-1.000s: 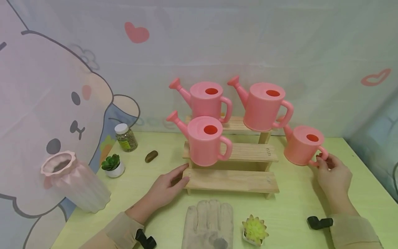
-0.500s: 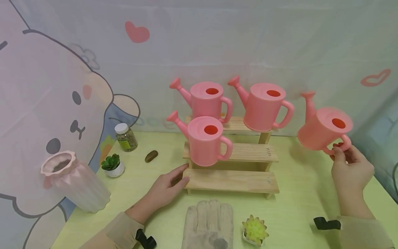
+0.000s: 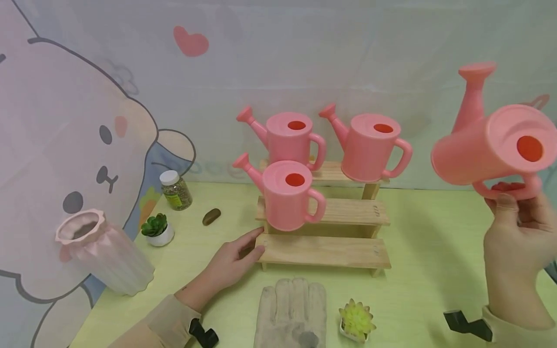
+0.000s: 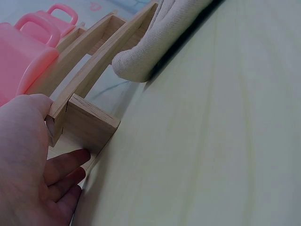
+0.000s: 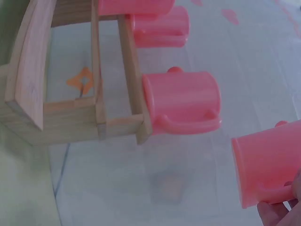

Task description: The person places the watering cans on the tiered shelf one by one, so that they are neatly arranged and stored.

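My right hand (image 3: 518,241) grips the handle of a pink watering can (image 3: 467,152), held up above the right side of the table with its spout pointing upward and its top tilted toward me. In the right wrist view, fingers (image 5: 273,214) show at this can's handle. My left hand (image 3: 230,266) touches the left end of a three-step wooden stand (image 3: 326,251), its fingers loosely extended by the lowest board. Two pink watering cans (image 3: 367,150) stand on the top step. Another pink watering can (image 3: 285,203) stands on the middle step, at its left.
A fabric glove (image 3: 291,314) and a yellow-green succulent (image 3: 357,319) lie in front of the stand. To the left are a pink vase (image 3: 113,261), a small potted green plant (image 3: 158,232), a white-capped jar (image 3: 176,191) and a brown stone (image 3: 212,217). A printed cloth hangs behind.
My right hand has lifted the watering can off the table, moving it up and to the right, closer to the camera, and tilting it. My left hand has stayed at the stand.
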Demonstrator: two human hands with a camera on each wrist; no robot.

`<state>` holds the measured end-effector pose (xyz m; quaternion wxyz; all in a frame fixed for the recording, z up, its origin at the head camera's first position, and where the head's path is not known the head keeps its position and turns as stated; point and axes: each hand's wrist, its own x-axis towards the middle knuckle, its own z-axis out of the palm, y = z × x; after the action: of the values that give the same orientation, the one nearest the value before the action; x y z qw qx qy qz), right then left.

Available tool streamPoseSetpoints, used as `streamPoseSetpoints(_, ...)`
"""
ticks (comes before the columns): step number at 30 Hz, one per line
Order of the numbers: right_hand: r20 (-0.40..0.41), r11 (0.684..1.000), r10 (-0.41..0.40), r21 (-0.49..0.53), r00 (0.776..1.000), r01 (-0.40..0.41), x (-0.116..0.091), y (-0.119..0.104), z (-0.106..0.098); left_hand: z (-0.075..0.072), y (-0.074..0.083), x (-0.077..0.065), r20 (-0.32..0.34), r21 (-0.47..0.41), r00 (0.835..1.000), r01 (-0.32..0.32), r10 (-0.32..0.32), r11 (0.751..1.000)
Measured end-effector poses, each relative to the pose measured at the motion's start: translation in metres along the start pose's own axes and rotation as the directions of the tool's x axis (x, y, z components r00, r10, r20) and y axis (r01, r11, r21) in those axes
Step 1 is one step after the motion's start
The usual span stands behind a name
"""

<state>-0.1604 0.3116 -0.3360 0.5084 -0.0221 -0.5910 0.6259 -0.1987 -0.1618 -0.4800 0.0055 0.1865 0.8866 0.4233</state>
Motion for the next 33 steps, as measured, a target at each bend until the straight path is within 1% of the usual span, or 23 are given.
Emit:
streamPoseSetpoints(1, 0.002, 1.000, -0.002, 0.029, 1.000, 0.002, -0.003, -0.006, 0.002, 0.000, 0.000, 0.000, 0.000, -0.001, 1.000, 0.000, 0.000, 1.000)
streamPoseSetpoints(2, 0.005, 0.996, -0.003, 0.094, 1.000, 0.003, -0.005, -0.011, 0.003, 0.000, 0.000, 0.000, 0.001, -0.003, 1.000, 0.002, -0.002, 1.000)
streamPoseSetpoints(5, 0.049, 0.992, -0.056, 0.116, 0.997, 0.050, -0.014, -0.021, 0.008, 0.000, -0.001, -0.001, 0.003, -0.009, 1.000, 0.006, -0.006, 1.000)
streamPoseSetpoints(6, 0.072, 0.990, -0.085, 0.123, 0.994, 0.076, -0.017, -0.022, 0.009, -0.001, 0.000, -0.001, 0.004, -0.009, 1.000, 0.008, -0.008, 1.000)
streamPoseSetpoints(8, 0.103, 0.978, -0.118, 0.183, 0.988, 0.098, -0.025, -0.028, 0.015, -0.001, -0.001, -0.001, 0.003, -0.007, 1.000, 0.008, -0.008, 1.000)
streamPoseSetpoints(9, 0.119, 0.977, -0.132, 0.181, 0.984, 0.110, -0.030, -0.030, 0.018, -0.001, -0.001, -0.001, 0.003, -0.007, 1.000, 0.008, -0.008, 1.000)
streamPoseSetpoints(11, 0.145, 0.977, -0.120, 0.195, 0.982, 0.091, -0.039, -0.032, 0.025, -0.001, -0.001, -0.001, 0.002, -0.006, 1.000, 0.008, -0.008, 1.000)
streamPoseSetpoints(12, 0.171, 0.982, -0.127, 0.160, 0.977, 0.100, -0.044, -0.033, 0.027, -0.001, -0.002, -0.001, 0.001, -0.005, 1.000, 0.008, -0.008, 1.000)
streamPoseSetpoints(13, 0.190, 0.983, -0.115, 0.160, 0.975, 0.085, -0.049, -0.033, 0.030, -0.001, -0.002, -0.001, -0.001, -0.003, 1.000, 0.006, -0.006, 1.000)
streamPoseSetpoints(16, 0.267, 0.990, -0.101, 0.125, 0.958, 0.070, -0.058, -0.024, 0.032, 0.000, -0.002, -0.001, -0.003, 0.001, 1.000, 0.004, -0.004, 1.000)
streamPoseSetpoints(19, 0.318, 0.995, -0.084, 0.084, 0.944, 0.060, -0.064, -0.016, 0.032, 0.000, -0.002, 0.000, -0.001, 0.000, 1.000, 0.004, -0.004, 1.000)
streamPoseSetpoints(22, 0.358, 0.994, -0.079, -0.040, 0.930, 0.100, -0.067, -0.009, 0.033, 0.000, -0.001, 0.000, 0.003, -0.005, 1.000, 0.009, -0.009, 1.000)
streamPoseSetpoints(25, 0.404, 0.981, -0.072, -0.137, 0.912, 0.138, -0.069, -0.005, 0.034, 0.000, 0.000, 0.000, 0.004, -0.008, 1.000, 0.013, -0.013, 1.000)
streamPoseSetpoints(26, 0.413, 0.976, -0.065, -0.163, 0.909, 0.143, -0.070, -0.004, 0.034, 0.000, 0.000, 0.000, 0.004, -0.008, 1.000, 0.014, -0.014, 1.000)
streamPoseSetpoints(29, 0.424, 0.970, -0.040, -0.201, 0.905, 0.137, -0.073, -0.002, 0.034, -0.001, 0.001, 0.000, 0.002, -0.004, 1.000, 0.004, -0.004, 1.000)
streamPoseSetpoints(33, 0.436, 0.968, 0.004, -0.228, 0.900, 0.106, -0.077, -0.004, 0.034, -0.001, 0.001, 0.000, -0.005, 0.005, 1.000, -0.012, 0.012, 1.000)
